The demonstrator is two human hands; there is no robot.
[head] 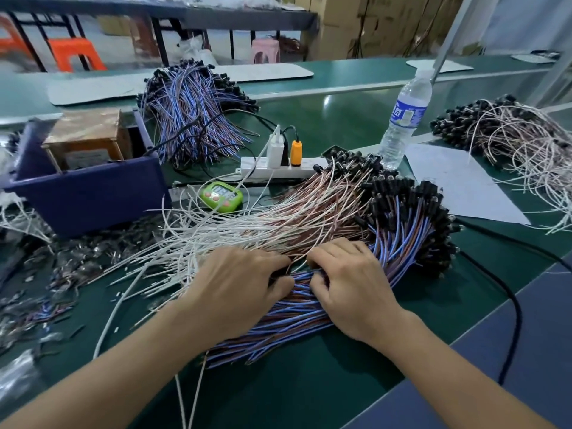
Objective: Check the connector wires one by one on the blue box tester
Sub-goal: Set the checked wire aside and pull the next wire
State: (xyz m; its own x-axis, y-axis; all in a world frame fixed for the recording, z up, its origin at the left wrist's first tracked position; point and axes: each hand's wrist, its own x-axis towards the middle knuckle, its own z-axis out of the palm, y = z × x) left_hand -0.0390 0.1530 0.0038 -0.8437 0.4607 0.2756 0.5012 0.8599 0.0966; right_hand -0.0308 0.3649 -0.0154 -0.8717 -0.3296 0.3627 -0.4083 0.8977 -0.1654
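Head view: left hand [235,289] and right hand [353,287] curl their grip on the blue wires [297,317], seemingly separating one; next it should go to the blue box tester [89,196].

Blue-brown wires [294,314], green timer [221,196], navy box [93,193]

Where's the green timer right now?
Head view, left of centre: the green timer lies right of the blue box, just in front of the white power strip.
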